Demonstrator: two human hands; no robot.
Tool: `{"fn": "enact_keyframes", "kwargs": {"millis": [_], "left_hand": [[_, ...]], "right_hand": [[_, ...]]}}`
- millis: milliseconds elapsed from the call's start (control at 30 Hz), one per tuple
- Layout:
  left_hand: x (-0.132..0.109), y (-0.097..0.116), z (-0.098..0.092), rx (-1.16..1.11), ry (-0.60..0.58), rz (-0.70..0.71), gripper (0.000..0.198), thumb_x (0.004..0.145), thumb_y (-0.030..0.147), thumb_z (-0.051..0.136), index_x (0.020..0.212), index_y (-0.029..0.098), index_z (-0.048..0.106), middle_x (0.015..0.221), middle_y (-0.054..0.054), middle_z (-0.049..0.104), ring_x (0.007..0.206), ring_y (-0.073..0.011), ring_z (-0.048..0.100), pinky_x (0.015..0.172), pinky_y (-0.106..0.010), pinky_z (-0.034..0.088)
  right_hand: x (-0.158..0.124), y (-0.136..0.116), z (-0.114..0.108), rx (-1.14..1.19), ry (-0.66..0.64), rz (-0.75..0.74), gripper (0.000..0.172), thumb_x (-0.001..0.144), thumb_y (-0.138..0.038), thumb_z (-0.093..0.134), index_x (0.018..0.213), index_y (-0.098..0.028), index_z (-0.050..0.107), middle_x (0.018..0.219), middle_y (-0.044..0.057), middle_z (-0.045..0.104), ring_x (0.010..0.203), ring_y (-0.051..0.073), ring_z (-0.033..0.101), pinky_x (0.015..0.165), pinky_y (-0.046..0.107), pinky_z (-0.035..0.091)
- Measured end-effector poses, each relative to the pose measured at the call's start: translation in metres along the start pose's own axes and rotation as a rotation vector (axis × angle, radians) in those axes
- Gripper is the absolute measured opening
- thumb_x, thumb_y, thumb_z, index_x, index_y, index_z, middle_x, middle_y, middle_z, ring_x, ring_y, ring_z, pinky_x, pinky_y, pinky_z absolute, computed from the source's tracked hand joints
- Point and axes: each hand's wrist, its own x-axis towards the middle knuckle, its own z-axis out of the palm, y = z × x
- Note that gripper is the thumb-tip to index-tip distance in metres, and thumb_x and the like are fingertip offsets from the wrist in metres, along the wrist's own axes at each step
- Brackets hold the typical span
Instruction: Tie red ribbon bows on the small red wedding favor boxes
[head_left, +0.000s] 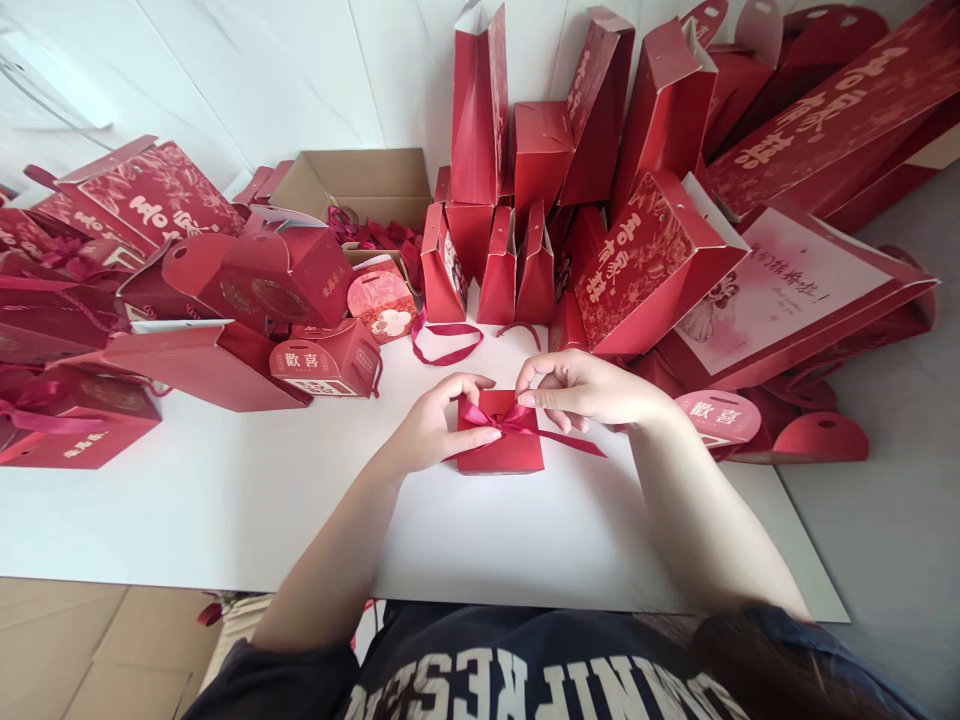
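A small red gift box (501,458) lies on the white table in front of me. Tied across its top is a crimson ribbon bow (514,420), with one tail (574,440) running out to the right. My left hand (442,420) is at the box's left side, thumb and fingers closed on the bow's left loop. From the upper right, my right hand (574,390) pinches the right loop between thumb and forefinger, its other fingers curled. Parts of both loops are hidden by my fingers.
Red gift bags (637,270) and boxes crowd the back and right. More red boxes (285,265) are piled on the left. An open cardboard box (367,180) holds ribbons at the back. A loose ribbon loop (450,357) lies behind my hands. The white table's (225,540) front edge is near my body.
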Motion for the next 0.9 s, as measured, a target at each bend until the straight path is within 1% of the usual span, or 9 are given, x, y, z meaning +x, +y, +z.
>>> {"fn": "enact_keyframes", "kwargs": {"millis": [67,133,167,233,333,500,600,767,900], "left_hand": [[-0.004,0.007,-0.007,0.079,0.109,0.064,0.025,0.081,0.031,0.07,0.096,0.021,0.052,0.12,-0.006,0.059,0.117,-0.0203,0.055,0.102,-0.038,0.042],[-0.01,0.015,-0.014,0.243,0.224,0.153,0.017,0.084,0.031,0.067,0.089,0.021,0.055,0.102,-0.004,0.061,0.104,-0.0186,0.058,0.097,-0.036,0.043],[-0.013,0.019,-0.017,0.338,0.231,0.196,0.017,0.084,0.033,0.068,0.081,0.02,0.056,0.094,-0.003,0.06,0.096,-0.018,0.058,0.093,-0.036,0.044],[-0.017,0.025,-0.018,0.492,0.151,0.262,0.024,0.08,0.038,0.072,0.072,0.019,0.059,0.085,-0.002,0.061,0.086,-0.0174,0.058,0.088,-0.035,0.044],[-0.02,0.027,-0.013,0.62,0.036,0.289,0.026,0.076,0.043,0.075,0.081,0.02,0.065,0.087,-0.002,0.064,0.085,-0.0181,0.058,0.085,-0.035,0.044],[-0.018,0.021,-0.006,0.684,0.093,0.336,0.01,0.088,0.027,0.063,0.088,0.023,0.072,0.089,-0.002,0.065,0.084,-0.0157,0.058,0.083,-0.033,0.044],[-0.018,0.022,-0.006,0.601,0.114,0.279,0.011,0.088,0.023,0.061,0.083,0.021,0.071,0.083,-0.002,0.065,0.08,-0.0144,0.058,0.077,-0.029,0.045],[-0.021,0.03,-0.006,0.415,0.071,0.041,0.014,0.086,0.024,0.061,0.074,0.018,0.063,0.066,0.003,0.059,0.056,-0.0076,0.046,0.053,-0.022,0.037],[-0.022,0.033,-0.007,0.353,-0.002,-0.068,0.022,0.086,0.029,0.061,0.068,0.016,0.06,0.061,0.003,0.058,0.052,-0.0067,0.044,0.05,-0.021,0.034]], "right_hand": [[-0.001,-0.001,0.0,0.001,-0.018,0.008,0.029,0.089,-0.047,0.062,0.089,-0.018,0.058,0.052,-0.003,0.057,0.041,0.009,0.049,0.038,0.017,0.039],[-0.002,-0.001,0.0,-0.033,-0.077,0.035,0.033,0.088,-0.05,0.062,0.087,-0.018,0.058,0.054,-0.003,0.059,0.042,0.009,0.05,0.038,0.018,0.04],[-0.002,-0.001,-0.001,-0.061,-0.114,0.053,0.034,0.087,-0.051,0.063,0.086,-0.018,0.058,0.055,-0.002,0.061,0.042,0.009,0.051,0.038,0.018,0.04],[-0.002,-0.001,-0.001,-0.118,-0.177,0.081,0.035,0.085,-0.052,0.065,0.086,-0.017,0.059,0.057,-0.001,0.062,0.044,0.01,0.054,0.039,0.018,0.041],[-0.001,-0.001,-0.001,-0.157,-0.218,0.092,0.037,0.085,-0.052,0.065,0.078,-0.017,0.058,0.057,-0.001,0.063,0.045,0.01,0.055,0.041,0.018,0.042],[0.0,-0.002,0.0,-0.128,-0.227,0.098,0.039,0.086,-0.054,0.062,0.076,-0.016,0.058,0.058,0.0,0.065,0.041,0.009,0.053,0.042,0.02,0.044],[0.0,-0.002,0.0,-0.119,-0.212,0.115,0.041,0.085,-0.056,0.062,0.077,-0.016,0.058,0.057,0.001,0.065,0.041,0.01,0.052,0.042,0.021,0.044],[-0.001,0.0,-0.002,-0.127,-0.163,0.115,0.043,0.084,-0.057,0.062,0.071,-0.017,0.058,0.058,0.001,0.065,0.044,0.011,0.055,0.042,0.021,0.042],[-0.001,0.0,-0.002,-0.141,-0.162,0.094,0.041,0.084,-0.055,0.063,0.069,-0.017,0.059,0.059,0.002,0.065,0.046,0.011,0.055,0.044,0.021,0.042]]}}
